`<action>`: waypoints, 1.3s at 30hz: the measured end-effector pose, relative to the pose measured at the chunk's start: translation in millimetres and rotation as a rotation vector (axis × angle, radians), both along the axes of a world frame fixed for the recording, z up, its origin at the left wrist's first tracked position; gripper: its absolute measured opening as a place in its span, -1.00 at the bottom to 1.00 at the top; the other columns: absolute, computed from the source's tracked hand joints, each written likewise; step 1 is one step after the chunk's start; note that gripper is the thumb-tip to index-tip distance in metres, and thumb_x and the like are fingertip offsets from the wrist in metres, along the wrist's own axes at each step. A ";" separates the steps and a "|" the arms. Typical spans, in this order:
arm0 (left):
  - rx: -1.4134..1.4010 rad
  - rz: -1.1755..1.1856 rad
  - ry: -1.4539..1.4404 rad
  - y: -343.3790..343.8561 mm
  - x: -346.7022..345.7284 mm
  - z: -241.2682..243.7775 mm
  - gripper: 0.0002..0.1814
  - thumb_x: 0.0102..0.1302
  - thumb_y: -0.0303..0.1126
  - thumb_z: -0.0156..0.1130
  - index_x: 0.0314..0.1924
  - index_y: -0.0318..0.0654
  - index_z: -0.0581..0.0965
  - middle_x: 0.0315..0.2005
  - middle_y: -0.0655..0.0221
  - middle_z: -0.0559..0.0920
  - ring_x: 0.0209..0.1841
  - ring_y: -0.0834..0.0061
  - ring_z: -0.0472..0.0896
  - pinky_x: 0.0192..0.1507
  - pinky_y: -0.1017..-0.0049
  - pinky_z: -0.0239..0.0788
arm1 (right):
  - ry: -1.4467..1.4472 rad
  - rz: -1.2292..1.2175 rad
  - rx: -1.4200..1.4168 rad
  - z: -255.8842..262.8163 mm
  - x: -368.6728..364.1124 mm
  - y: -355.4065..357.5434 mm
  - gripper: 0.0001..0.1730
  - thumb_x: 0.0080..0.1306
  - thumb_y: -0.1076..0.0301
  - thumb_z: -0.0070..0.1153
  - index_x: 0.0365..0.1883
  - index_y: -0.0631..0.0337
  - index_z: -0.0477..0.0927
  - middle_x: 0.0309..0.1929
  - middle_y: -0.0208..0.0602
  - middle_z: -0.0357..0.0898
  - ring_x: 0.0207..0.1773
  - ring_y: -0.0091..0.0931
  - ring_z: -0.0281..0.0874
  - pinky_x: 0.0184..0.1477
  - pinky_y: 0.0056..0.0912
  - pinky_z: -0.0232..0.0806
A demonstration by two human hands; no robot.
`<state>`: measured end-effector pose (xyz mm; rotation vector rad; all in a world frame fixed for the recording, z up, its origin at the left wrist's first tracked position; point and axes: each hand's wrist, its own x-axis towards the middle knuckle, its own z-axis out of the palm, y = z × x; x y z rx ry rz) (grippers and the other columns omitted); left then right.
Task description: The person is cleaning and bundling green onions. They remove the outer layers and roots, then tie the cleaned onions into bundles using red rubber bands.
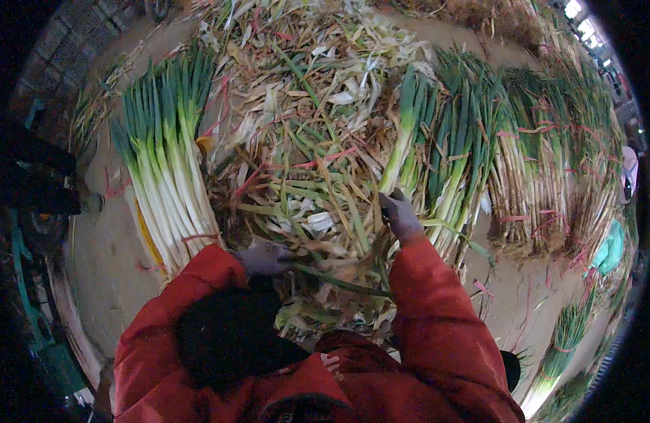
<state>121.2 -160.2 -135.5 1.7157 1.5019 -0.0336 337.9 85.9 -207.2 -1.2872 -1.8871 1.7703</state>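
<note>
My right hand (401, 215), in a greyish glove, closes around the lower end of a thick green onion stalk (398, 150) at the near-left edge of a loose row of untrimmed green onions (454, 153). My left hand (265, 257), also gloved, is low over the leaf litter between my knees. A long green leaf (340, 280) runs from near its fingertips; whether the fingers grip it is unclear. To the left lies a bundle of cleaned green onions (169, 153) with white stems, a reddish tie (200, 237) across its lower part.
A heap of stripped leaves and husks (314, 106) spreads ahead. Tied bundles of soil-stained onions (536, 174) stand farther right, beside a teal plastic bag (609, 248). Another tied bundle (555, 354) lies lower right. Pink tie strips (482, 288) are scattered on the floor.
</note>
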 end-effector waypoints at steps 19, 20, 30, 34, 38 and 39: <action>0.901 0.785 -1.258 142.2 54.2 281.3 -0.45 0.00 -0.30 0.26 -0.05 -0.36 0.28 -0.28 0.35 0.47 -0.29 0.56 0.45 -0.26 0.57 0.33 | 0.581 -0.100 0.548 221.0 -25.4 -94.5 -0.35 0.03 0.37 0.13 0.06 0.31 0.14 -0.07 -0.21 0.32 -0.07 -0.49 0.32 -0.05 -0.50 0.22; 0.868 0.785 -1.305 138.8 57.6 270.8 -0.47 0.01 -0.29 0.26 -0.06 -0.35 0.28 -0.29 0.36 0.47 -0.31 0.56 0.45 -0.29 0.56 0.34 | 0.793 -0.144 0.348 260.7 -29.8 -101.9 -0.37 0.03 0.38 0.13 0.05 0.30 0.15 -0.08 -0.22 0.33 -0.10 -0.51 0.33 -0.08 -0.55 0.23; 0.829 0.895 -1.271 115.0 56.6 251.4 -0.31 -0.02 -0.26 0.28 0.03 -0.38 0.16 -0.27 0.35 0.45 -0.23 0.59 0.40 -0.18 0.59 0.26 | 0.835 -0.305 0.034 263.2 -49.7 -86.7 -0.66 0.13 0.20 -0.05 -0.19 0.22 0.38 -0.20 -0.11 0.37 -0.22 -0.40 0.36 -0.27 -0.49 0.22; 1.219 0.796 -0.606 116.8 46.3 233.9 -0.26 0.02 -0.40 0.16 0.10 -0.42 -0.05 -0.18 0.24 0.37 -0.27 0.55 0.40 -0.21 0.56 0.28 | 0.510 -0.195 0.693 245.3 -48.2 -95.8 -0.73 0.16 0.32 -0.16 -0.18 0.21 0.36 -0.22 -0.04 0.33 -0.25 -0.29 0.34 -0.28 -0.37 0.23; 1.128 1.021 -1.138 113.7 16.2 225.4 -0.43 0.09 -0.49 0.02 0.09 -0.26 0.04 -0.34 0.36 0.38 -0.40 0.60 0.36 -0.42 0.60 0.30 | 0.322 0.097 0.572 225.4 -23.1 -130.5 -0.75 0.17 0.31 -0.18 -0.23 0.25 0.35 -0.30 -0.09 0.34 -0.33 -0.32 0.31 -0.34 -0.36 0.21; 1.286 1.067 -1.060 114.8 -3.2 219.4 -0.55 0.12 -0.47 0.02 0.02 -0.25 0.14 -0.43 0.41 0.40 -0.41 0.65 0.35 -0.42 0.63 0.28 | 0.308 0.134 0.356 219.3 -14.8 -149.4 -0.69 0.20 0.20 -0.16 -0.24 0.26 0.33 -0.35 -0.15 0.37 -0.35 -0.38 0.28 -0.35 -0.39 0.19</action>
